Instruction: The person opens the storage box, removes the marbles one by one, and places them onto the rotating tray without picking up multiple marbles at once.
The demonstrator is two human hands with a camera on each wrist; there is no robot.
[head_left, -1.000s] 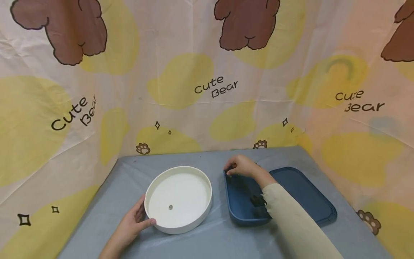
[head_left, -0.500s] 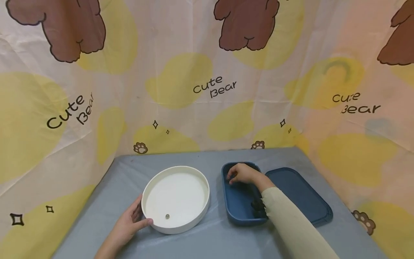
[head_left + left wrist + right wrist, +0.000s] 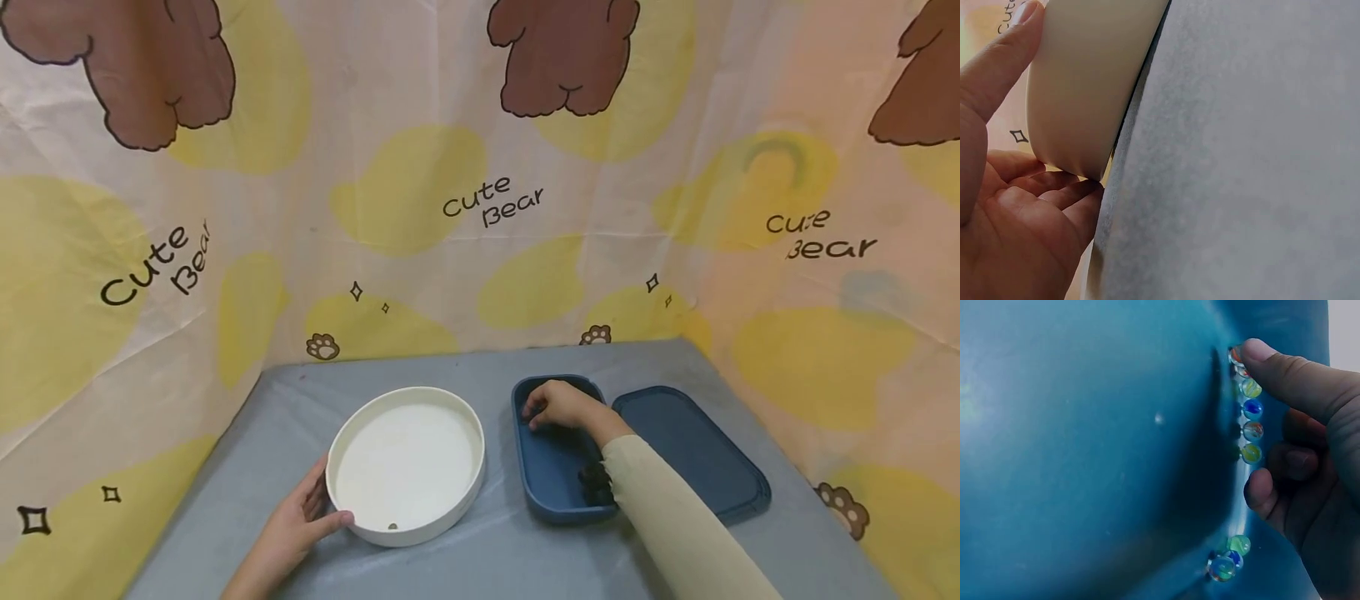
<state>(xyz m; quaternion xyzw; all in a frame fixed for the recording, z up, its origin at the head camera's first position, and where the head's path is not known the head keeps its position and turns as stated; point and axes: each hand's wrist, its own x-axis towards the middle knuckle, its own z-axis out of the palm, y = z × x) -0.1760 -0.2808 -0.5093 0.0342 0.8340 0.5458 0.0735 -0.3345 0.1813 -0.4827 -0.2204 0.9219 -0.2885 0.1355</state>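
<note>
Lining one side of the box (image 3: pixel 543 475), beside the right grip (image 3: pixel 562 407): marbles (image 3: pixel 1252 409).
Whether any is pinched cannot be told; the dish (image 3: pixel 405 462) is clamped by the left grip (image 3: pixel 298 518).

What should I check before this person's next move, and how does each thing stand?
1. Left hand's grip on the white, round, plastic-looking tray: ok, thumb at the rim.
2. Small, round, brownish piece inside the tray: ok, by the near rim.
3. Blue, rectangular, plastic-looking box uncovered: ok, the flat blue lid lies beside it.
4. Multicoloured, round, glass-like marbles in the box: ok, several visible.
5. Right hand's grip holding a marble: cannot tell; the thumb is at the topmost one.
</note>
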